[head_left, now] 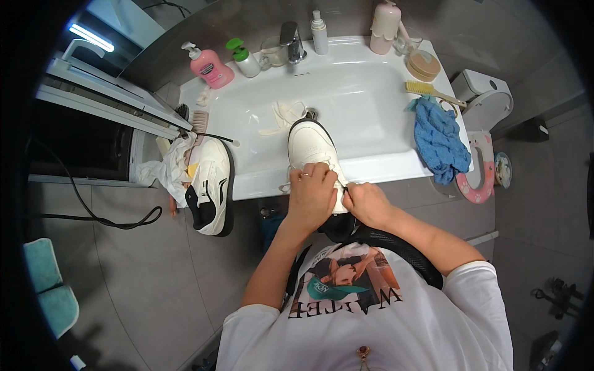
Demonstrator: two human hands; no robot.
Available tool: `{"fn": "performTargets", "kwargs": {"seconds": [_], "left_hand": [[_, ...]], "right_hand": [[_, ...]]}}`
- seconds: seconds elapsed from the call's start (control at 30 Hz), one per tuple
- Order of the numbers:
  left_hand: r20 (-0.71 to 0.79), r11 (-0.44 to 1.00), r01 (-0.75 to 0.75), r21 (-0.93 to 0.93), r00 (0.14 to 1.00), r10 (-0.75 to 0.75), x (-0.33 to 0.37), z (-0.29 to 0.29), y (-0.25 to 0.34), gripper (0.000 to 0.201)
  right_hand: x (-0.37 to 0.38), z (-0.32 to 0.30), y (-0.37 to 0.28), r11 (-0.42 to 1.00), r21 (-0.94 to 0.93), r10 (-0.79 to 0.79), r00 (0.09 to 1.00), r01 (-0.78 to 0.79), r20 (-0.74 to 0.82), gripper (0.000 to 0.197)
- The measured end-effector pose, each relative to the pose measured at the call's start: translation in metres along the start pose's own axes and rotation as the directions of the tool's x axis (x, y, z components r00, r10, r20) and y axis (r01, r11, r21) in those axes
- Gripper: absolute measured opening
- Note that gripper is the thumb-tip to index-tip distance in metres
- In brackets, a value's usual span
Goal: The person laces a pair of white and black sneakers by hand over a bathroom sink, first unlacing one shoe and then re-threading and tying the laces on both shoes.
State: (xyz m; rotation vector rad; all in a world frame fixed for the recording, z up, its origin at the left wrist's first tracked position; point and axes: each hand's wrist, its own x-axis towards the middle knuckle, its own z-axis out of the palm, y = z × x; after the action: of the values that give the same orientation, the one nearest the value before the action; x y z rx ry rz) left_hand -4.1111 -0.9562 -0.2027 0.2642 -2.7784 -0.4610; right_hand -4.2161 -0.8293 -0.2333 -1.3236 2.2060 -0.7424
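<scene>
A white sneaker [312, 145] with a dark sole edge lies over the sink's front rim, its toe pointing into the basin. Fingers curled, my left hand [312, 195] grips the shoe across its upper. My right hand [369, 205] is closed at the shoe's right side, thumb and fingers pinching near the edge of its opening; exactly what part they pinch is hard to see. White shoelaces [288, 114] lie loose in the basin beside the toe. The matching white sneaker [213, 179] rests at the sink's left front corner, heel over the edge.
The white sink [365, 105] has a faucet [292, 42], a pink pump bottle [211, 68] and a green-topped bottle [243, 59] behind. On its right lie a yellow brush [427, 89] and blue cloth [439, 139]. A toilet [479, 161] stands farther right.
</scene>
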Motion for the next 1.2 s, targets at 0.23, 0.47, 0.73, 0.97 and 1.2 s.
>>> {"fn": "performTargets", "kwargs": {"seconds": [0.23,0.47,0.73,0.97,1.2], "left_hand": [[0.027,0.981,-0.095,0.167,0.995,0.091,0.006,0.02,-0.01,0.017],[0.072,0.913,-0.088,0.398,0.995,0.064,-0.005,-0.012,-0.042,0.013],[-0.379,0.521,0.709,0.475,0.699,-0.606,-0.082,-0.115,-0.148,0.025],[-0.147,0.717,0.616,-0.327,0.716,-0.682,-0.04,-0.001,-0.059,0.032],[-0.126,0.811,0.455,-0.368,0.84,-0.528,0.0,0.03,-0.018,0.028]], "right_hand": [[0.006,-0.006,-0.002,0.998,0.028,0.049,0.998,-0.05,0.037,0.026],[0.013,-0.009,0.002,0.994,0.058,0.091,0.993,-0.096,0.079,0.029],[0.016,-0.016,0.02,0.987,0.02,0.153,0.978,-0.158,0.143,0.034],[0.017,-0.011,0.011,0.992,0.014,0.124,0.987,-0.126,0.099,0.034],[0.005,-0.013,0.008,0.999,-0.051,0.022,0.995,-0.017,0.097,0.034]]}}
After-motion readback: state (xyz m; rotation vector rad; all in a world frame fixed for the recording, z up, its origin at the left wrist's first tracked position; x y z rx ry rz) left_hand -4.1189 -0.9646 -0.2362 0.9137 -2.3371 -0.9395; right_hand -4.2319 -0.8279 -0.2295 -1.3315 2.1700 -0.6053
